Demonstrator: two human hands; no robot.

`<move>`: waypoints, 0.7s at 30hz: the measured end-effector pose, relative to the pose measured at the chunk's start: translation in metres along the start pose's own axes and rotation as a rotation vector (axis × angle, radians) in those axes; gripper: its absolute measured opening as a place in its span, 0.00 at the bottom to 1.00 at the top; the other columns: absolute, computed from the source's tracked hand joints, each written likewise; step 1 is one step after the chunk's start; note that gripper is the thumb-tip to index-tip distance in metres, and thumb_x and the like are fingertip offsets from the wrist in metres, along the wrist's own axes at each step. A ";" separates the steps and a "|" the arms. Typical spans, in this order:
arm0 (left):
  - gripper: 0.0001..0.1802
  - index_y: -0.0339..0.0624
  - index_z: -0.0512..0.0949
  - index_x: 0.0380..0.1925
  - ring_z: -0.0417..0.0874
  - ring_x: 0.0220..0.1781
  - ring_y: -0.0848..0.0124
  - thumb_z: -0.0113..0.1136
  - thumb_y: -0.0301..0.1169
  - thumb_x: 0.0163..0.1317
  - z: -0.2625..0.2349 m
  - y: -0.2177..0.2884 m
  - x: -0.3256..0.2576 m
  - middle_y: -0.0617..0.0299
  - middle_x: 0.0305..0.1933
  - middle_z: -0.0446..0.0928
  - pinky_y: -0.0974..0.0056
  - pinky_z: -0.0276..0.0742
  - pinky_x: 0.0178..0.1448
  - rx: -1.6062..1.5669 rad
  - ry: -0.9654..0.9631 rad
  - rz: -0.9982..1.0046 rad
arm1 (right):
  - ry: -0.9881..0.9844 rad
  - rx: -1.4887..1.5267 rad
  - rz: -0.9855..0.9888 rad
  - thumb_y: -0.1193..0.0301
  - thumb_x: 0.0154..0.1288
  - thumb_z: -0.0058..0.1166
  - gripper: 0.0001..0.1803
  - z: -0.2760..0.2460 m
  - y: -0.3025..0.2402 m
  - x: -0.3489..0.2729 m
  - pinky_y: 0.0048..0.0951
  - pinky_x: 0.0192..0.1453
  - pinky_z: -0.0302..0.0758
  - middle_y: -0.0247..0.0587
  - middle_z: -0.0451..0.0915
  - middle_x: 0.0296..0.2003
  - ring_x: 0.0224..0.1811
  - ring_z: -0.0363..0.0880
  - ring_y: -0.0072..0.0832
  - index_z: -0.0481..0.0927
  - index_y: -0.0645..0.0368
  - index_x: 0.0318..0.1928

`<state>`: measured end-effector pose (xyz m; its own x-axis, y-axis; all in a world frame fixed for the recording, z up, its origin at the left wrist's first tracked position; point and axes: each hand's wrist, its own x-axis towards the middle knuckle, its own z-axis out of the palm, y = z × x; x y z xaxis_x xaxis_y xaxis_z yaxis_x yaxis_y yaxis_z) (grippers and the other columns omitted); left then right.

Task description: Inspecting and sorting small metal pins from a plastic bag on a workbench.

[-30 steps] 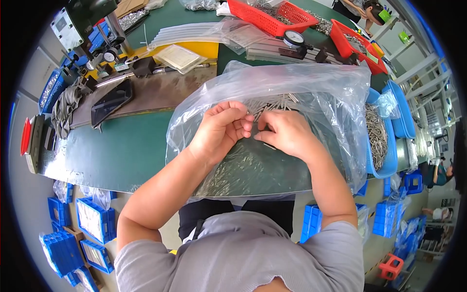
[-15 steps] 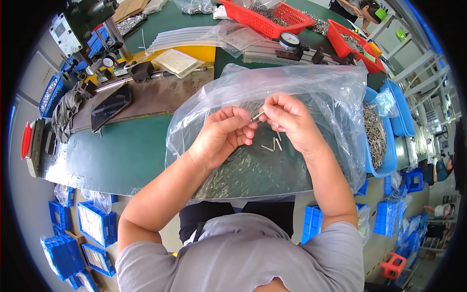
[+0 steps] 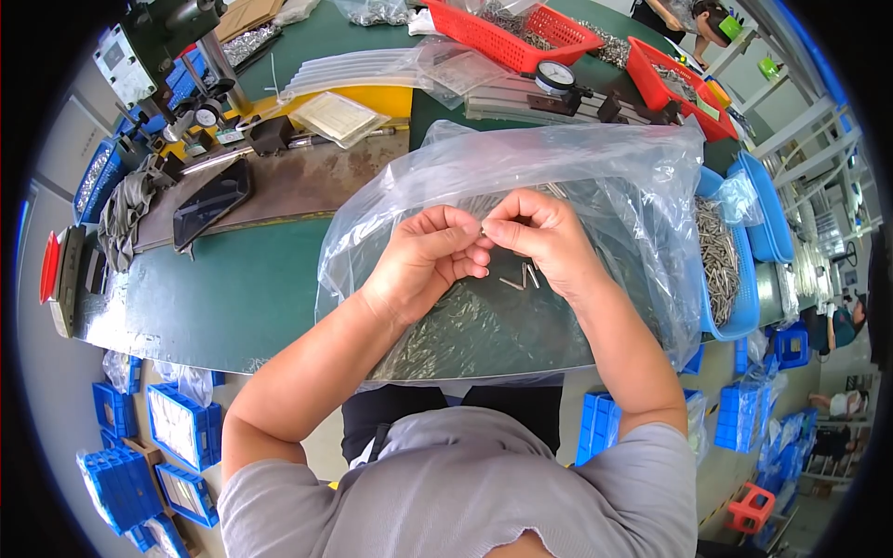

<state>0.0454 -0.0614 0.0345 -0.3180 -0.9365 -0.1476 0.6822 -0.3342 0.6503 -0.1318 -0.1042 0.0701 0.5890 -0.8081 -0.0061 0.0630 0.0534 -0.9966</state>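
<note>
Pinching one small metal pin (image 3: 486, 226) between left hand (image 3: 430, 256) and right hand (image 3: 544, 237), with many pins (image 3: 465, 325) left in the clear plastic bag (image 3: 614, 177).

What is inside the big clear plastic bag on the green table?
Inside the clear plastic bag, many small metal pins lie heaped at the bottom, and a few loose ones lie apart. Both hands, left and right, cover the pins beneath them.

The green desk (image 3: 251, 288) carries a clear plastic bag (image 3: 558, 186) at centre, red baskets (image 3: 512, 37) at top, and a black tray (image 3: 209, 200) at left.
</note>
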 end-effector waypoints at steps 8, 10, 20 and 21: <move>0.04 0.37 0.74 0.33 0.79 0.31 0.69 0.53 0.25 0.62 0.000 -0.001 0.002 0.54 0.32 0.78 0.66 0.78 0.38 -0.011 0.045 0.019 | 0.053 0.188 0.074 0.67 0.63 0.51 0.09 -0.020 -0.001 0.006 0.20 0.32 0.66 0.32 0.75 0.30 0.30 0.70 0.17 0.75 0.61 0.35; 0.03 0.36 0.74 0.32 0.78 0.30 0.69 0.52 0.25 0.61 -0.001 0.000 0.002 0.54 0.32 0.78 0.66 0.77 0.37 0.004 0.063 0.039 | 0.198 0.446 0.102 0.70 0.63 0.49 0.07 -0.027 -0.005 0.005 0.17 0.29 0.63 0.30 0.72 0.27 0.28 0.68 0.16 0.74 0.62 0.35; 0.02 0.38 0.73 0.32 0.80 0.30 0.70 0.53 0.24 0.61 0.000 0.002 0.003 0.55 0.31 0.79 0.65 0.79 0.37 -0.015 0.028 0.038 | -0.017 -0.789 0.170 0.66 0.54 0.62 0.11 -0.044 -0.013 -0.006 0.26 0.26 0.67 0.28 0.74 0.20 0.22 0.72 0.20 0.77 0.60 0.26; 0.02 0.38 0.73 0.32 0.80 0.30 0.70 0.53 0.24 0.61 -0.001 0.002 0.003 0.55 0.31 0.79 0.65 0.79 0.37 -0.016 0.030 0.037 | -0.008 -1.007 0.155 0.66 0.52 0.62 0.11 -0.041 -0.013 -0.007 0.28 0.27 0.68 0.33 0.76 0.20 0.22 0.74 0.25 0.77 0.59 0.26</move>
<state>0.0469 -0.0650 0.0347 -0.2727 -0.9509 -0.1465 0.7035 -0.3009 0.6439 -0.1696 -0.1235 0.0796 0.5386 -0.8301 -0.1444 -0.7198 -0.3642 -0.5910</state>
